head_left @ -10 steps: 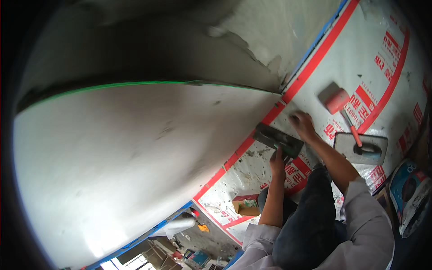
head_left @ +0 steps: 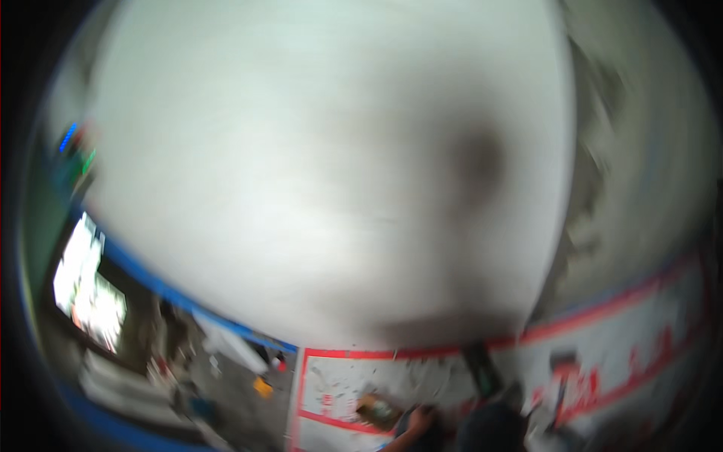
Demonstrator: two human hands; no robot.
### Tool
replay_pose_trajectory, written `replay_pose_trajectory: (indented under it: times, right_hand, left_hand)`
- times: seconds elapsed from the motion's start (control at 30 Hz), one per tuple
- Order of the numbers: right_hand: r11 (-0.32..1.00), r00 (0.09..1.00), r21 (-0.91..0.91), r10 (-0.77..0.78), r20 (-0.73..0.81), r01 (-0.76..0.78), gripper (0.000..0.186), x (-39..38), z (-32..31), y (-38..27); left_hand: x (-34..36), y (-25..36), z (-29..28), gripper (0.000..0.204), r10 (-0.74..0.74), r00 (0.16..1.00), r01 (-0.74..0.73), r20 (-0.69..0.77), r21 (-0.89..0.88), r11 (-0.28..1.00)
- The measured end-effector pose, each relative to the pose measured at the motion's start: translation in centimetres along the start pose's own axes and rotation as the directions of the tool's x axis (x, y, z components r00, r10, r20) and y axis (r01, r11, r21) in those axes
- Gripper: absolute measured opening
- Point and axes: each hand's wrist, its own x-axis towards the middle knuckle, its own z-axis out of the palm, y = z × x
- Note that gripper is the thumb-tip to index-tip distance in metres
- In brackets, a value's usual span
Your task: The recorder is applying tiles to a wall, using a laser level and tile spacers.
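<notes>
A large white surface [head_left: 324, 173], with a soft shadow on it, fills most of the blurred view. My left hand [head_left: 420, 419] is low at the centre, against my dark-trousered leg; its fingers are smeared by motion. I cannot make out my right hand. A dark flat trowel [head_left: 480, 368] lies on the red-taped white covering [head_left: 335, 355] at the foot of the white surface. A brown carton [head_left: 376, 410] is left of my left hand, and a red mallet [head_left: 565, 365] lies blurred to the right.
A rough grey wall [head_left: 648, 151] borders the right side. At the lower left are a bright window opening [head_left: 79, 271], a blue edge and a grey floor [head_left: 241, 407] with a yellow object [head_left: 263, 387] and other scattered items.
The view has swung sharply up and left toward the white surface. My left hand has left the trowel and moved down to my leg. My right hand has dropped out of sight.
</notes>
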Motion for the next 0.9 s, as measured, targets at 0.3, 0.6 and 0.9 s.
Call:
replay_pose_trajectory:
  times: [0.3,0.6,0.9]
  right_hand:
    - [0.881,0.168,-0.340,0.299,0.939,0.329,0.037,14.0,1.3,-8.7]
    - [0.246,0.283,-0.260,-0.062,0.957,0.934,0.012,5.0,29.6,-25.0]
    - [0.319,-0.020,0.093,-0.224,0.974,0.943,0.003,-6.9,41.0,-28.4]
  left_hand:
    - [-2.7,0.1,-2.9,0.027,-0.149,0.923,-0.162,-0.354,-0.711,0.684]
    - [-5.7,2.4,-2.9,0.033,0.148,0.751,-0.389,-0.643,-0.249,0.887]
    - [-7.2,-4.0,-1.7,0.037,-0.252,0.872,-0.028,-0.420,-0.557,0.830]
